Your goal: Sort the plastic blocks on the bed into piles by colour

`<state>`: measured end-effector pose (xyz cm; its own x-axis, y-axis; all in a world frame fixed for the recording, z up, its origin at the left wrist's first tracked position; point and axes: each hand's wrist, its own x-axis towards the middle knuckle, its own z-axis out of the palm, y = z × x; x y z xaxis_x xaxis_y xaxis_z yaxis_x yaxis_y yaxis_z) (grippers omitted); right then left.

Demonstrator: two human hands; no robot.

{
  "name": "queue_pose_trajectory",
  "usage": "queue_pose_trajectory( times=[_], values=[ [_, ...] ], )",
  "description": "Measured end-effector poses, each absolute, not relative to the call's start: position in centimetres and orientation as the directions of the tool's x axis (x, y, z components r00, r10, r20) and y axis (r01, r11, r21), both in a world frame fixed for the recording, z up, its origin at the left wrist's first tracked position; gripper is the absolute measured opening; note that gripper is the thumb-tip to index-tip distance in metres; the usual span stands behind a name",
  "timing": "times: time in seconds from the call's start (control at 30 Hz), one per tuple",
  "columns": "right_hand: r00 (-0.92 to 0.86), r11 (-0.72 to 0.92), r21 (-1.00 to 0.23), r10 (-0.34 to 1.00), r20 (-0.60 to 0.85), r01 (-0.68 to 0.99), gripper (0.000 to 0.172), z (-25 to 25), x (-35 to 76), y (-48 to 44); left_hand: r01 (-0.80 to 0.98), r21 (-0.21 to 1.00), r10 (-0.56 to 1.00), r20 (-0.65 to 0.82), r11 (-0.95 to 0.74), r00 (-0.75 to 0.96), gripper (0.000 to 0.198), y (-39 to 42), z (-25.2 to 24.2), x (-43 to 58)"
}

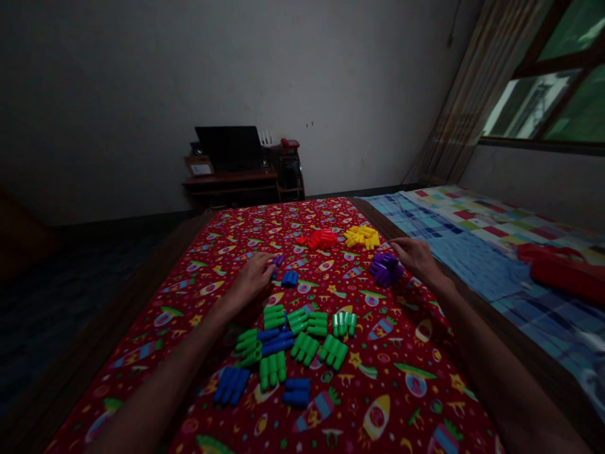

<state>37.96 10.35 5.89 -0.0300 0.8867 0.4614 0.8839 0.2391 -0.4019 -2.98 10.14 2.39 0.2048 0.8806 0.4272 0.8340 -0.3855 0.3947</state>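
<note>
My left hand point(255, 275) is over the middle of the cloth, its fingers curled in at a small purple block point(279, 259). A bit of blue block shows just beneath those fingertips, and another blue block point(290, 279) lies right beside them. My right hand point(414, 256) hovers at the right edge of the cloth with fingers apart and nothing in them, beside a heap of purple blocks point(386, 269). Closer to me, several green blocks point(305, 349) lie mixed with blue blocks point(277, 342). The blocks look like joined plastic tubes.
Red blocks point(322, 238) and yellow blocks point(362, 237) form two piles farther back. A red patterned cloth point(189, 359) covers the surface. To the right is a bed with a checked cover point(425, 221); a desk with a monitor point(230, 146) stands by the wall.
</note>
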Motion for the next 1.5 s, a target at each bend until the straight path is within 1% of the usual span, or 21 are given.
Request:
queue_pose_trajectory(
  times=[0.13, 0.23, 0.3, 0.37, 0.43, 0.5, 0.57, 0.63, 0.7, 0.73, 0.8, 0.87, 0.93, 0.97, 1.03, 1.07, 1.1, 1.17, 1.3, 1.4, 1.5],
  values=[
    [-0.076, 0.333, -0.419, 0.849, 0.523, 0.845, 0.031, 6.0, 36.8, 9.5, 0.906, 0.314, 0.933, 0.307, -0.284, 0.186, 0.032, 13.6, 1.2, -2.4],
    [-0.137, 0.404, -0.413, 0.830, 0.540, 0.816, 0.030, 5.8, 36.3, 9.2, 0.907, 0.320, 0.942, 0.278, -0.275, 0.188, 0.027, 14.0, 1.2, -1.9],
    [-0.176, 0.446, -0.402, 0.815, 0.552, 0.800, 0.030, 5.9, 35.8, 9.0, 0.879, 0.375, 0.933, 0.314, -0.294, 0.177, 0.028, 13.6, 1.7, -1.6],
    [-0.228, 0.496, -0.399, 0.801, 0.554, 0.771, 0.028, 6.1, 34.9, 8.5, 0.820, 0.482, 0.929, 0.336, -0.310, 0.154, 0.030, 12.6, 2.5, -0.8],
    [-0.312, 0.573, -0.410, 0.777, 0.546, 0.710, 0.028, 6.2, 33.5, 7.6, 0.722, 0.613, 0.937, 0.314, -0.322, 0.152, 0.030, 11.2, 3.4, 0.6],
    [-0.410, 0.651, -0.435, 0.744, 0.528, 0.621, 0.029, 6.2, 31.8, 6.5, 0.619, 0.710, 0.942, 0.266, -0.335, 0.205, 0.029, 9.2, 4.3, 2.5],
    [-0.518, 0.701, -0.466, 0.713, 0.473, 0.540, 0.032, 5.8, 30.1, 5.2, 0.540, 0.756, 0.924, 0.242, -0.371, 0.296, 0.028, 7.0, 4.9, 4.5],
    [-0.613, 0.711, -0.489, 0.695, 0.377, 0.506, 0.031, 5.4, 28.7, 4.2, 0.504, 0.753, 0.891, 0.245, -0.423, 0.382, 0.024, 5.1, 5.2, 6.1],
    [-0.664, 0.708, -0.478, 0.687, 0.296, 0.520, 0.027, 5.2, 28.2, 3.8, 0.511, 0.726, 0.869, 0.249, -0.460, 0.428, 0.021, 3.6, 5.2, 6.9],
    [-0.667, 0.706, -0.462, 0.691, 0.281, 0.537, 0.026, 5.3, 28.3, 3.9, 0.528, 0.706, 0.865, 0.255, -0.472, 0.433, 0.022, 3.1, 5.0, 7.0],
    [-0.617, 0.682, -0.430, 0.726, 0.302, 0.592, 0.027, 6.1, 29.3, 4.5, 0.572, 0.647, 0.856, 0.288, -0.504, 0.429, 0.029, 2.3, 4.7, 6.7],
    [-0.480, 0.605, -0.435, 0.796, 0.370, 0.667, 0.030, 7.2, 31.3, 5.7, 0.601, 0.555, 0.817, 0.340, -0.575, 0.467, 0.037, 1.3, 4.4, 6.3],
    [-0.272, 0.466, -0.482, 0.867, 0.419, 0.742, 0.035, 8.3, 34.1, 7.1, 0.590, 0.448, 0.739, 0.351, -0.671, 0.575, 0.041, 0.1, 4.2, 6.4],
    [-0.169, 0.386, -0.508, 0.892, 0.420, 0.770, 0.037, 8.7, 35.7, 7.7, 0.571, 0.395, 0.691, 0.331, -0.720, 0.642, 0.043, -0.7, 4.1, 6.7],
    [-0.022, 0.225, -0.554, 0.937, 0.349, 0.802, 0.042, 8.9, 39.0, 8.6, 0.529, 0.294, 0.600, 0.265, -0.796, 0.755, 0.046, -2.3, 3.9, 7.5],
    [0.011, 0.166, -0.576, 0.957, 0.291, 0.800, 0.045, 8.7, 40.5, 8.9, 0.510, 0.248, 0.562, 0.235, -0.824, 0.793, 0.046, -3.0, 3.6, 8.1],
    [0.025, 0.120, -0.603, 0.974, 0.226, 0.788, 0.048, 8.3, 41.8, 9.0, 0.493, 0.205, 0.530, 0.211, -0.846, 0.821, 0.047, -3.6, 3.3, 8.6],
    [-0.014, 0.062, -0.665, 0.997, 0.077, 0.744, 0.054, 7.2, 43.9, 9.0, 0.467, 0.139, 0.486, 0.179, -0.873, 0.855, 0.045, -4.4, 2.4, 9.4],
    [-0.143, -0.049, -0.764, 0.973, -0.183, 0.643, 0.061, 4.7, 45.8, 9.4, 0.491, 0.081, 0.497, 0.155, -0.868, 0.854, 0.041, -4.4, 1.0, 9.7],
    [-0.166, -0.098, -0.763, 0.951, -0.261, 0.639, 0.064, 3.6, 45.9, 10.2, 0.521, 0.057, 0.522, 0.167, -0.852, 0.836, 0.040, -4.1, 0.6, 9.4],
    [-0.144, -0.069, -0.681, 0.957, -0.251, 0.729, 0.059, 3.6, 45.4, 10.6, 0.536, 0.043, 0.534, 0.184, -0.843, 0.825, 0.038, -4.0, 0.5, 9.1]
  ],
)
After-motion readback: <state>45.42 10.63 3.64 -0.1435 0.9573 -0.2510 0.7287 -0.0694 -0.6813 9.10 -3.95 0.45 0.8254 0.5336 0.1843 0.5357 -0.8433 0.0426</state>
